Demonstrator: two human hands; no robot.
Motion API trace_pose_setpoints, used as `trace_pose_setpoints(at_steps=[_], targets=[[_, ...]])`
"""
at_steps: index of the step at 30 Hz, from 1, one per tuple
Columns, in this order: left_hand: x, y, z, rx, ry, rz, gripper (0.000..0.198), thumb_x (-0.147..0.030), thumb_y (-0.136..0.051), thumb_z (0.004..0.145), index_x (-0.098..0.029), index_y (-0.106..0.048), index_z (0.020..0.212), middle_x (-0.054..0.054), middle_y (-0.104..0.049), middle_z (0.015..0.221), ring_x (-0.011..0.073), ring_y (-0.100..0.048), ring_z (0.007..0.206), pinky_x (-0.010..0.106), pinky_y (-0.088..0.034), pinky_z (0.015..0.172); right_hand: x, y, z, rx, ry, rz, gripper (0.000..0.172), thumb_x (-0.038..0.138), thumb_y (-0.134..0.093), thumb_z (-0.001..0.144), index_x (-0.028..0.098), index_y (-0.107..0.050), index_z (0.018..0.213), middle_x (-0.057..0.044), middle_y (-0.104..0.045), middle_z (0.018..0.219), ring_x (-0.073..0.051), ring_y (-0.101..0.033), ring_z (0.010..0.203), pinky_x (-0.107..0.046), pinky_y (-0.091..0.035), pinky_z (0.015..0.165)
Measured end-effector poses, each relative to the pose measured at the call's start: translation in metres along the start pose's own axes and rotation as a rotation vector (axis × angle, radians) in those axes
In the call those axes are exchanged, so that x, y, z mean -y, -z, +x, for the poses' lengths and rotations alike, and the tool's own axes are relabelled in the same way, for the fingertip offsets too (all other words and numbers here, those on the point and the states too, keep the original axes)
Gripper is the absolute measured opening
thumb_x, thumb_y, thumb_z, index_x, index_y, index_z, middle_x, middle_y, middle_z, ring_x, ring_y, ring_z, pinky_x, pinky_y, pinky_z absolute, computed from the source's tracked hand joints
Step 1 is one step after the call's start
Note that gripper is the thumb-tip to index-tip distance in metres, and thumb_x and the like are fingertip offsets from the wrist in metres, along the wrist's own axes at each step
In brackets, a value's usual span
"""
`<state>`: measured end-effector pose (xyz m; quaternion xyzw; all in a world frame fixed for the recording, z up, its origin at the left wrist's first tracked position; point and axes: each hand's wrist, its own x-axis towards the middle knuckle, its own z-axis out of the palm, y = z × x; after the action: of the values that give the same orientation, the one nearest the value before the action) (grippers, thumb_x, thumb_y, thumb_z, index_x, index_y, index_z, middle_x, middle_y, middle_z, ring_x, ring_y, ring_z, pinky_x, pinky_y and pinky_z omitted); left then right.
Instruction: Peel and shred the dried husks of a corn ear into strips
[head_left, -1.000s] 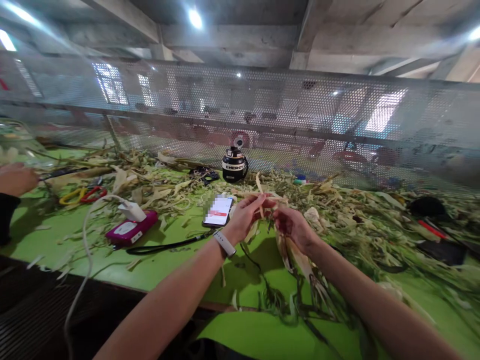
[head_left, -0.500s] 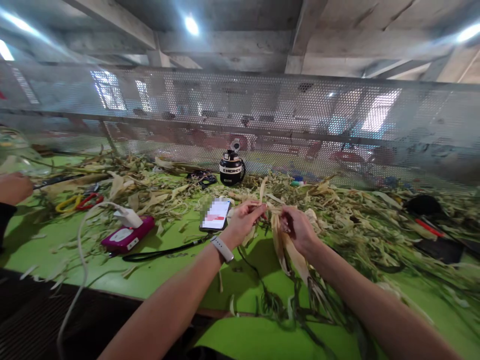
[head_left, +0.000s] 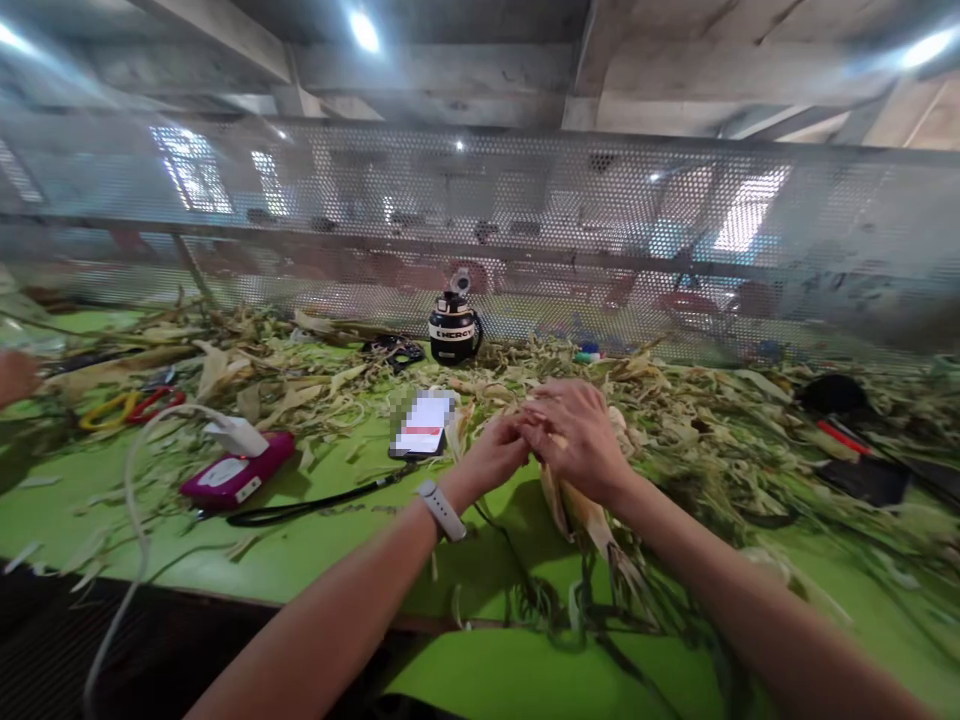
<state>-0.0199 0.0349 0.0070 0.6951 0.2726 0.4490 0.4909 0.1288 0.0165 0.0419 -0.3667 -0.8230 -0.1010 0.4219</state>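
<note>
Both hands meet over the green table (head_left: 315,560) near the middle of the view. My left hand (head_left: 495,452), with a pale band on its wrist, is closed at its fingers; what it grips is hidden under the other hand. My right hand (head_left: 581,440) lies across the left fingertips, its fingers close together over pale strips. A dry husk bundle (head_left: 592,522) hangs down from below the right palm, its darker ends reaching toward the table's front edge.
A phone (head_left: 424,424) lies left of my hands, beside a magenta power bank (head_left: 238,470) with a white plug and cable. A black bottle (head_left: 453,330) stands behind. Scissors (head_left: 156,405) lie at left, near another person's hand (head_left: 16,377). Husk scraps (head_left: 690,430) cover much of the table.
My right hand has moved left and over the left fingertips, where the hands were apart before. The upright pale strip no longer shows. The other person's hand has shifted left in view.
</note>
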Motion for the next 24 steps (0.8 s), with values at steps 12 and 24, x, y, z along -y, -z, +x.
trace_pose_setpoints(at_steps=[12,24], targets=[[0.007,-0.013,-0.003,0.156,0.07,-0.004,0.048,-0.06,-0.056,0.071,-0.015,-0.049,0.057,-0.003,-0.043,0.054,0.009,-0.037,0.055,0.023,-0.029,0.054,0.008,-0.006,0.004,0.064,-0.052,0.15,0.017,0.02,-0.051,0.087,0.018,-0.062,0.075,-0.006,-0.064,0.081,-0.02,-0.056,0.083,-0.034,-0.04,0.079],[0.005,-0.007,-0.003,-0.104,0.177,-0.217,0.041,-0.053,-0.057,0.075,-0.015,-0.068,0.084,0.002,-0.06,0.072,0.009,-0.043,0.057,0.023,-0.03,0.053,-0.023,0.02,0.01,0.281,-0.314,-0.077,0.042,0.045,-0.047,0.085,0.018,-0.051,0.053,0.0,-0.051,0.051,-0.01,-0.037,0.047,-0.024,-0.022,0.049]])
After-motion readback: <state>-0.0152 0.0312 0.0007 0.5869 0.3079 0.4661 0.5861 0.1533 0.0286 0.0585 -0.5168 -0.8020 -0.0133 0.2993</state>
